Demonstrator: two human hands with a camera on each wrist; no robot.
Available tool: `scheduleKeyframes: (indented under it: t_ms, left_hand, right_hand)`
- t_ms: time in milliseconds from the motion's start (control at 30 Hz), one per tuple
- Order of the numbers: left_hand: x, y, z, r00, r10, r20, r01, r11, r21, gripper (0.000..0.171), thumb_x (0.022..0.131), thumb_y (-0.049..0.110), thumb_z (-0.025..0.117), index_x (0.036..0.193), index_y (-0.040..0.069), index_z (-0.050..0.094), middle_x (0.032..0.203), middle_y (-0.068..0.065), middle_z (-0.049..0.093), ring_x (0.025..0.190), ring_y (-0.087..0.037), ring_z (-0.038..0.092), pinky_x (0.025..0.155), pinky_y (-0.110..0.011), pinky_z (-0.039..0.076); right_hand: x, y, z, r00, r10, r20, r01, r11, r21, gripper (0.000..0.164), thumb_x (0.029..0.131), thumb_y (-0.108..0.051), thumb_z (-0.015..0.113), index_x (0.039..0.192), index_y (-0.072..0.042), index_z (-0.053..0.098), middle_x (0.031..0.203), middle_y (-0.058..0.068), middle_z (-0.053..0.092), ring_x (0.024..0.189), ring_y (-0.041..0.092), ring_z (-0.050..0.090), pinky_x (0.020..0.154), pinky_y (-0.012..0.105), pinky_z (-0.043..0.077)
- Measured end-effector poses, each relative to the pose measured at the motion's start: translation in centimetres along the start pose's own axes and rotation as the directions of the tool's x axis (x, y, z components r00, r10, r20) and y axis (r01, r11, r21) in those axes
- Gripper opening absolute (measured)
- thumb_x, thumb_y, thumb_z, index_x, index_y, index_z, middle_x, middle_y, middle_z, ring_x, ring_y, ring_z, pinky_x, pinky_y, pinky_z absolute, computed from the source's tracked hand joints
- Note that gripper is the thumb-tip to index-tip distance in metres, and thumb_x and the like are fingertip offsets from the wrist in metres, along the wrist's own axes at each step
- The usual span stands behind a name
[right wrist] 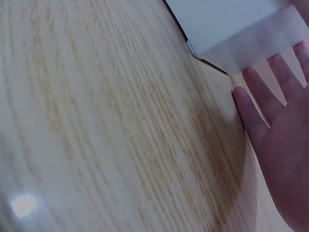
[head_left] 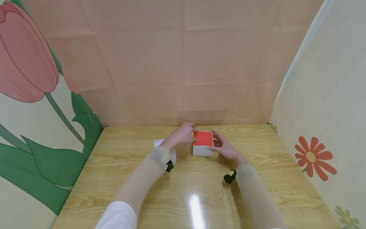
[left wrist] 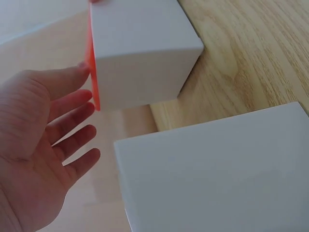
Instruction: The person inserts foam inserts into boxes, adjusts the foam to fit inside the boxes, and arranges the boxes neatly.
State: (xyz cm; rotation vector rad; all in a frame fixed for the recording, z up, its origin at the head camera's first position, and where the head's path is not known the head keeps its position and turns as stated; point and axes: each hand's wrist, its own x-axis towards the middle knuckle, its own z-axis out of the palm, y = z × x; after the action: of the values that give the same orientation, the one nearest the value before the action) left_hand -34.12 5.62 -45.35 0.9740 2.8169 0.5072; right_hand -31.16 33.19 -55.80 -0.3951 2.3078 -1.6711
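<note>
A white box (head_left: pixel 202 150) with a flat red top (head_left: pixel 203 138) stands on the table, between my two hands. My left hand (head_left: pixel 183 134) is at its left side with fingers spread and fairly straight. In the left wrist view, the thumb tip meets the edge of the red panel (left wrist: pixel 94 72). My right hand (head_left: pixel 227 149) holds the box from the right, thumb at the front corner and fingers along the right side. The right wrist view shows those fingertips against the white side (right wrist: pixel 265 43).
A second white box or lid (head_left: pixel 159 142) lies on the wooden table (head_left: pixel 183 197) to the left, partly hidden behind my left wrist. A brown covered wall (head_left: pixel 183 63) rises at the table's back edge, with flower-printed panels on both sides.
</note>
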Motion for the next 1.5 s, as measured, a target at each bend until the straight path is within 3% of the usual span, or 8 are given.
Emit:
scheduleKeyframes:
  t_ms: [367, 533, 833, 1033, 1300, 1500]
  left_hand:
    - [-0.2, -0.3, 0.4, 0.999, -0.04, -0.009, 0.04, 0.999, -0.008, 0.046, 0.098, 0.034, 0.081, 0.135, 0.008, 0.075, 0.143, -0.006, 0.061, 0.134, -0.024, 0.051, 0.113, -0.037, 0.048]
    - [-0.1, -0.2, 0.6, 0.999, -0.037, 0.0, 0.037, 0.998, 0.046, 0.047, 0.098, 0.037, 0.08, 0.136, 0.011, 0.074, 0.143, -0.004, 0.062, 0.132, -0.022, 0.052, 0.111, -0.035, 0.049]
    - [0.1, 0.7, 0.3, 0.999, -0.033, 0.005, 0.031, 0.981, 0.189, 0.043, 0.097, 0.04, 0.081, 0.131, 0.014, 0.078, 0.139, -0.003, 0.064, 0.127, -0.022, 0.053, 0.106, -0.036, 0.05]
    - [0.3, 1.3, 0.1, 0.999, -0.032, 0.026, 0.025, 0.966, 0.256, 0.028, 0.097, 0.039, 0.08, 0.109, 0.014, 0.082, 0.129, -0.001, 0.065, 0.118, -0.019, 0.054, 0.099, -0.032, 0.052]
    - [0.5, 1.4, -0.4, 0.998, -0.052, 0.027, 0.045, 0.977, 0.209, 0.014, 0.098, 0.027, 0.08, 0.089, 0.017, 0.075, 0.095, 0.004, 0.063, 0.097, -0.015, 0.054, 0.081, -0.028, 0.053]
    - [0.8, 1.6, 0.3, 0.998, -0.066, 0.015, 0.059, 0.964, 0.259, 0.019, 0.098, 0.03, 0.079, 0.085, 0.019, 0.072, 0.099, 0.005, 0.061, 0.099, -0.013, 0.052, 0.082, -0.027, 0.053]
  right_hand:
    - [0.1, -0.1, 0.3, 1.0, -0.005, 0.01, 0.005, 1.0, 0.01, 0.096, 0.099, -0.031, 0.08, 0.172, -0.034, 0.018, 0.175, 0.011, 0.024, 0.156, 0.045, 0.03, 0.125, 0.066, 0.026]
    - [0.1, 0.0, 0.3, 1.0, -0.004, 0.01, 0.004, 1.0, 0.009, 0.097, 0.099, -0.032, 0.081, 0.172, -0.034, 0.017, 0.175, 0.011, 0.025, 0.156, 0.045, 0.031, 0.125, 0.066, 0.027]
    - [0.2, 0.0, 0.4, 1.0, -0.022, 0.008, 0.022, 0.999, 0.026, 0.098, 0.099, -0.028, 0.08, 0.173, -0.024, 0.015, 0.174, 0.013, 0.026, 0.156, 0.046, 0.03, 0.125, 0.067, 0.026]
    - [0.3, 0.0, 0.4, 1.0, -0.013, 0.001, 0.013, 1.0, 0.019, 0.097, 0.099, -0.03, 0.08, 0.172, -0.032, 0.017, 0.174, 0.011, 0.026, 0.156, 0.045, 0.03, 0.125, 0.066, 0.026]
    - [0.2, 0.2, 0.4, 1.0, -0.006, -0.004, 0.006, 1.0, 0.015, 0.097, 0.098, -0.033, 0.081, 0.172, -0.034, 0.018, 0.175, 0.011, 0.025, 0.156, 0.044, 0.03, 0.125, 0.067, 0.025]
    - [0.1, 0.1, 0.4, 1.0, -0.003, -0.001, 0.003, 1.0, 0.011, 0.096, 0.099, -0.032, 0.08, 0.172, -0.034, 0.018, 0.174, 0.011, 0.026, 0.156, 0.044, 0.03, 0.125, 0.066, 0.025]
